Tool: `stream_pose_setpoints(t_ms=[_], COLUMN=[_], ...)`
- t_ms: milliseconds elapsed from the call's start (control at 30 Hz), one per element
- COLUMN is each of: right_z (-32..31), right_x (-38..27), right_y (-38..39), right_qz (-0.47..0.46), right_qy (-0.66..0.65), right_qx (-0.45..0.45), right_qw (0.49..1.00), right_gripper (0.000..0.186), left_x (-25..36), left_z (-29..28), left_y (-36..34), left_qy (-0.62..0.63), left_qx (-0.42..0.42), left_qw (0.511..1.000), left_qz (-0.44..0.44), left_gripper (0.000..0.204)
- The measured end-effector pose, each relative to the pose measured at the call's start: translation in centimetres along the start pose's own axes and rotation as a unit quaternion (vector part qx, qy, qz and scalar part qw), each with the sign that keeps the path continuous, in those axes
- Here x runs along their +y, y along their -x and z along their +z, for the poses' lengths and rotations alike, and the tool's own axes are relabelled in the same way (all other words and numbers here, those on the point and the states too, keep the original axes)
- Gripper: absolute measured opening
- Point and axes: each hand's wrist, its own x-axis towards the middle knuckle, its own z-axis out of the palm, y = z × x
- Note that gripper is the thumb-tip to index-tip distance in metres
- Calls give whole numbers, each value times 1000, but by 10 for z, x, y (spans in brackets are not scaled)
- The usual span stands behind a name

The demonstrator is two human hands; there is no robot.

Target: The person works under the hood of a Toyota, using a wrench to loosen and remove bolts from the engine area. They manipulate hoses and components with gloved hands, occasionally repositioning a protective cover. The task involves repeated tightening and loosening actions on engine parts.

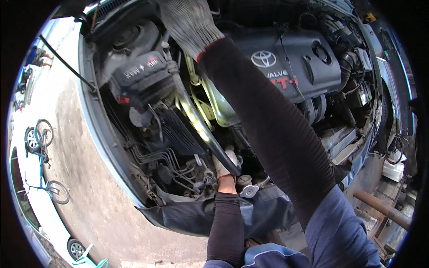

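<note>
Engine bay [95,127], grey metal, containing black plastic engine cover [308,62]; pale-gloved left hand [220,166] inside; grey-gloved right hand [190,27] farther back; cannot tell either grasp.

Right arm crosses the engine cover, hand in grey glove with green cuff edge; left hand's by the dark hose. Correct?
Not green: the head view shows the grey glove on the right hand has a red cuff edge. Rest holds: right arm across the engine cover, left hand by the dark hose.

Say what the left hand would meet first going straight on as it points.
Probably the lit metal engine part ahead, though depth is unclear: the black hose crosses over the left hand.
</note>
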Motion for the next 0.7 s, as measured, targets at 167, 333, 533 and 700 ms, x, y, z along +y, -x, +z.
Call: stream_pose_setpoints(t_ms=[167,333,533,700], right_z=[0,-4,0,-5], right_x=[-7,-10,0,4], right_y=[-10,-13,-14,-14], right_qz=[-83,-54,-88,-19], right_qy=[85,78,94,77], right_qx=[116,80,95,10], right_qw=[986,992,987,997], right_gripper=[11,11,11,25], left_x=[26,24,-8,-14], left_z=[4,5,-14,-13], left_y=[24,32,-4,-18], left_qy=[63,64,-14,-279], left_qx=[35,30,-35,-2], left_qw=[996,997,999,959], left_qz=[-43,-4,36,48], left_gripper=[33,37,33,25])
